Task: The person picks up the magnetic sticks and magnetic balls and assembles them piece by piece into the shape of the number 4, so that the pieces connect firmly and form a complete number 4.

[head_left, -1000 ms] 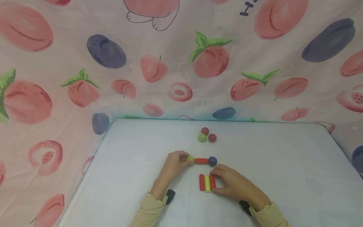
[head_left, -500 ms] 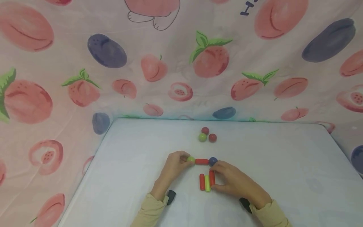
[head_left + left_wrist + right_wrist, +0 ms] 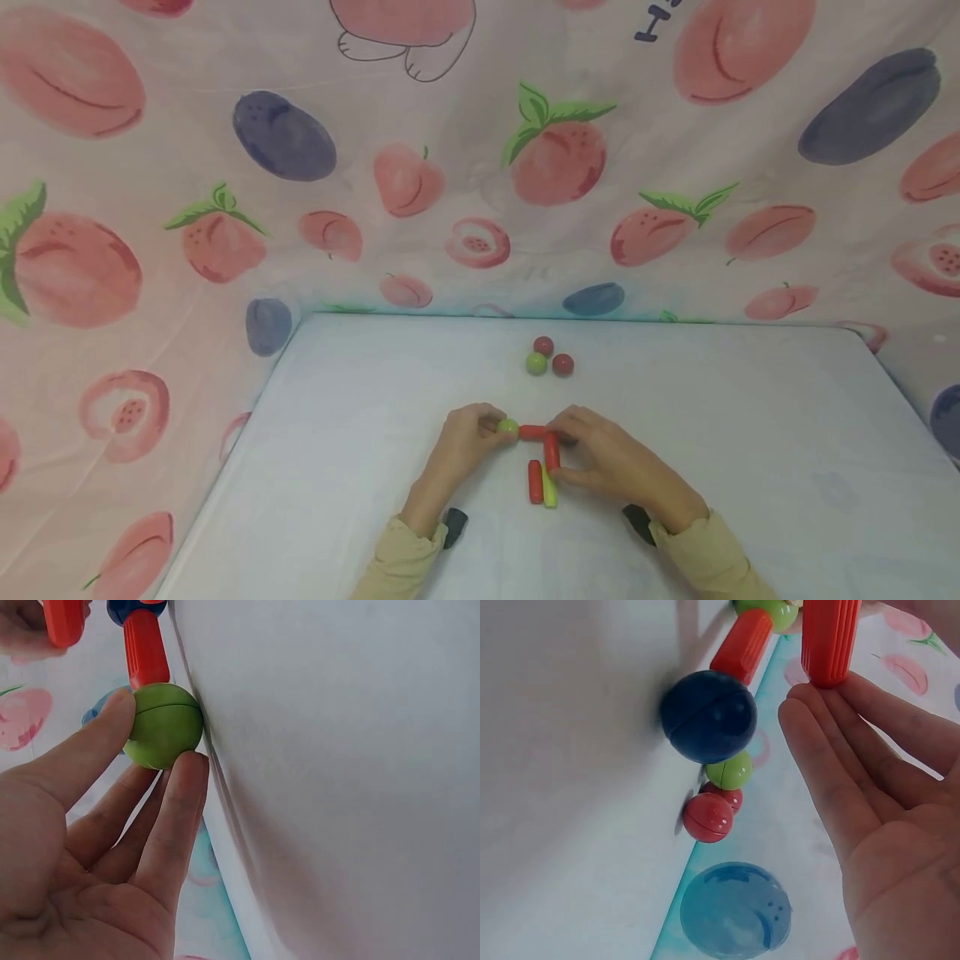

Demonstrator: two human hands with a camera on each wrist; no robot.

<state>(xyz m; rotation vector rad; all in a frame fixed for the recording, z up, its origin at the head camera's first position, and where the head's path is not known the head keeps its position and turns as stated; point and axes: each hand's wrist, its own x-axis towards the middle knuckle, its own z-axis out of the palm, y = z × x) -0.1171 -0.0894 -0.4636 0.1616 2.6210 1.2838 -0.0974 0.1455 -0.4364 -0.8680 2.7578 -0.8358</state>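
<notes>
My left hand (image 3: 467,439) pinches a green ball (image 3: 166,726) between thumb and fingers. From that ball a red rod (image 3: 532,432) runs right to a dark blue ball (image 3: 709,716), which the right hand mostly hides in the head view. My right hand (image 3: 615,458) holds a second red rod (image 3: 552,452) by its ends, between thumb and fingertips; in the right wrist view it appears raised off the table, apart from the blue ball. Below it in the head view lie another red rod (image 3: 536,482) and a yellow-green rod (image 3: 551,493), partly covered.
Behind the hands sit a loose green ball (image 3: 536,363) and two red balls, one nearer (image 3: 562,364) and one farther back (image 3: 543,345). The white table (image 3: 360,383) meets a fruit-patterned cloth (image 3: 465,167) at its back edge.
My right hand has lifted the rightmost red rod from beside the yellow-green rod and carried it up and left, near the joined pieces. The left hand keeps its pinch, almost still.
</notes>
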